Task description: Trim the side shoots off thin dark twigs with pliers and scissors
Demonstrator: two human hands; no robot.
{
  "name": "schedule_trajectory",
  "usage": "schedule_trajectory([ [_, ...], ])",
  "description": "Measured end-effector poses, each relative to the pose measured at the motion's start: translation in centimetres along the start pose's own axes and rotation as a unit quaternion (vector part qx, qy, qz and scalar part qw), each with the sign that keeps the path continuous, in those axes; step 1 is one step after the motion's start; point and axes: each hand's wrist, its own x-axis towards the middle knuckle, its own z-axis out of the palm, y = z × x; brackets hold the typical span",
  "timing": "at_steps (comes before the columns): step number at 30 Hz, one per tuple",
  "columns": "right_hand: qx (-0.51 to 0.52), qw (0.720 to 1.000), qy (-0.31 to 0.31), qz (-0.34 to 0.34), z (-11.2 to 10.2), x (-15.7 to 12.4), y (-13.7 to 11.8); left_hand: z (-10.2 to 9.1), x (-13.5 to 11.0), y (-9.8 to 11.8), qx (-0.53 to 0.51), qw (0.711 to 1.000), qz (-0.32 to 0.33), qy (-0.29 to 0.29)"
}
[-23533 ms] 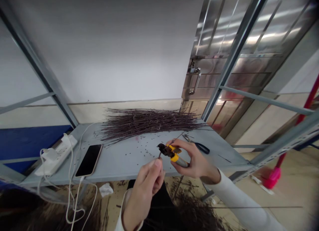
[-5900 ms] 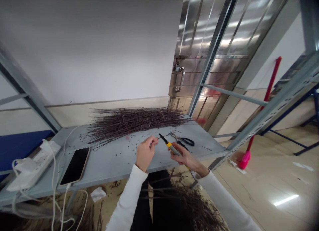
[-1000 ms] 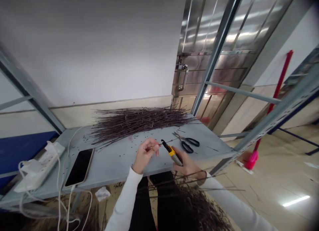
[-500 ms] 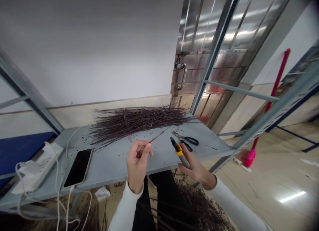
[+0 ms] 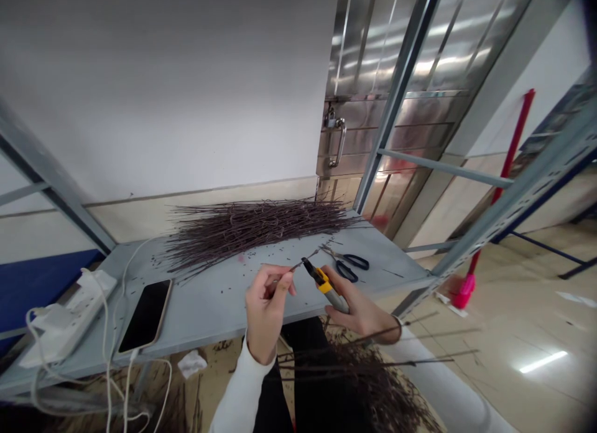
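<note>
My left hand (image 5: 268,302) pinches a thin dark twig (image 5: 298,265) between thumb and fingers, its tip pointing up and right over the shelf. In my right hand (image 5: 359,305) are pruning shears (image 5: 324,282) with yellow-and-grey handles and a dark head. The head of the shears is right at the twig, just past my left fingertips; whether the blades are closed on it I cannot tell. Behind both hands lies a large bundle of dark twigs (image 5: 261,224). Scissors with dark handles (image 5: 347,266) rest on the shelf to the right of the shears.
On the grey shelf (image 5: 200,315), a phone (image 5: 145,315) and a white power strip (image 5: 69,321) with cables lie at left. Small cuttings are scattered about. More twigs (image 5: 373,383) lie low by my legs. Metal uprights (image 5: 396,97) frame the shelf; a red-handled broom (image 5: 466,290) stands at right.
My right hand has brought the shears left, up to the twig. My left hand has shifted slightly right, still holding it. Long twigs now show across my lap and right forearm.
</note>
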Motion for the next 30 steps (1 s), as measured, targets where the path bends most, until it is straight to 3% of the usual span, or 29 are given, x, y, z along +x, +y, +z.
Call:
schedule_trajectory([
  [6, -0.037, 0.999, -0.005, -0.018, -0.1, 0.5, -0.6, 0.0, -0.2, -0.3, 0.018, 0.999, -0.023, -0.036],
  [20, -0.175, 0.984, 0.012, -0.014, -0.4, 1.5, -1.5, 0.0, 0.2, -0.4, 0.037, 0.997, -0.049, -0.041],
  [23, -0.251, 0.966, 0.057, -0.019, 0.0, 1.7, -1.2, 0.2, 0.0, -0.1, 0.049, 0.997, -0.057, -0.026],
  [27, -0.389, 0.909, 0.147, -0.027, 0.5, 2.0, 0.1, 0.5, -0.5, 0.4, 0.105, 0.992, -0.069, 0.02],
  [30, -0.442, 0.879, 0.174, -0.048, 0.8, 2.3, 0.9, 0.5, -0.7, 0.7, 0.121, 0.988, -0.085, 0.036],
])
